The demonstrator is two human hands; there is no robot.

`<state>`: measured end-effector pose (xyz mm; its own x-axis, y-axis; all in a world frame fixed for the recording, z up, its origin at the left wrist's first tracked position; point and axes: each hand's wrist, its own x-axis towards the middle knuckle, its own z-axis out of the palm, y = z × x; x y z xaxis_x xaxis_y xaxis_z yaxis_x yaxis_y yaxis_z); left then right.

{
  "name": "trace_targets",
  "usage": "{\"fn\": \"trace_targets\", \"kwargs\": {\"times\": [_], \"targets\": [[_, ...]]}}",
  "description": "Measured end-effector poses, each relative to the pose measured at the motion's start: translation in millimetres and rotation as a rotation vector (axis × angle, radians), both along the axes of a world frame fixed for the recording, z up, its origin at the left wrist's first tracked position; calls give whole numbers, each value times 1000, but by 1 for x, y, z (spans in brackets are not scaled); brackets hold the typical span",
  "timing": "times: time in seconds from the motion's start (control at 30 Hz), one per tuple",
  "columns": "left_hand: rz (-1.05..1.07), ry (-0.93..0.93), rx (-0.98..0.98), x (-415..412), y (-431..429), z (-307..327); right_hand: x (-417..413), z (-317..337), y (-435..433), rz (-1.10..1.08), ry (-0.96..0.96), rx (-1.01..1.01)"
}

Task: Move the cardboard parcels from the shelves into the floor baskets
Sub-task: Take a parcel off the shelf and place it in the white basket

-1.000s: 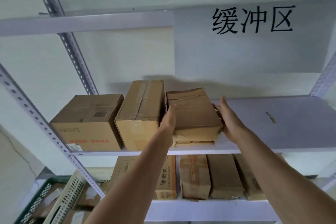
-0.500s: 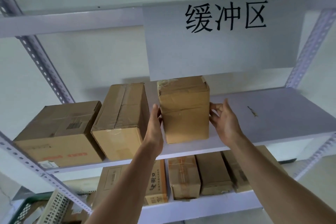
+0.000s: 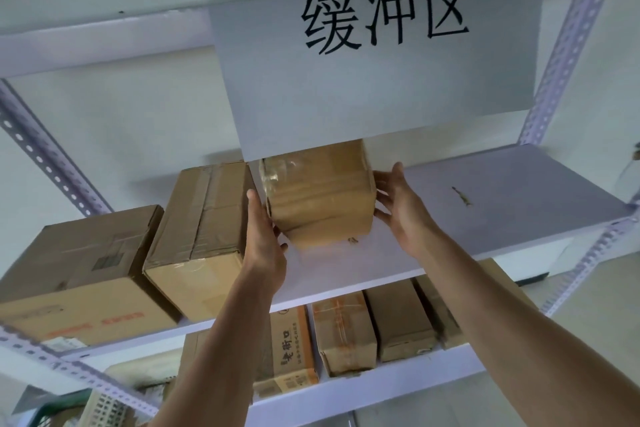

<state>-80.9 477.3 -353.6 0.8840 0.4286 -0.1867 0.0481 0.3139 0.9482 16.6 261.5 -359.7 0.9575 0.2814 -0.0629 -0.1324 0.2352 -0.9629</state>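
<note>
A small brown cardboard parcel [image 3: 322, 194] is up on the middle of the upper white shelf [image 3: 502, 204], tipped and partly behind a hanging sign. My left hand [image 3: 265, 236] presses flat against its left side, fingers straight up. My right hand [image 3: 401, 204] presses its right side with spread straight fingers and the thumb low. Whether its bottom touches the shelf I cannot tell. Two bigger parcels, one large [image 3: 83, 274] and one narrow [image 3: 204, 229], stand to its left. A green basket [image 3: 45, 416] and a white basket [image 3: 104, 406] peek in at bottom left.
A white sign sheet [image 3: 374, 87] with black characters hangs from the top beam just above the parcel. The lower shelf holds a printed box [image 3: 292, 347] and several taped parcels [image 3: 346, 333]. Perforated metal posts [image 3: 561, 55] frame the rack. The upper shelf's right half is bare.
The parcel has been turned up from lying flat and raised between both hands toward the sign. My view has shifted right and upward.
</note>
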Motion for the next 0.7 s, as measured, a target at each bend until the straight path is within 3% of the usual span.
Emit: {"fn": "trace_targets", "kwargs": {"times": [0.3, 0.5, 0.7], "targets": [[-47, 18, -133, -6, -3, -26, -10, -25, 2, 18, 117, -20], [-80, 36, -62, -9, -9, -33, -15, -30, 8, 41, 153, -83], [-233, -132, 110, -22, -16, -26, -30, -21, 7, 120, -11, 7]]}}
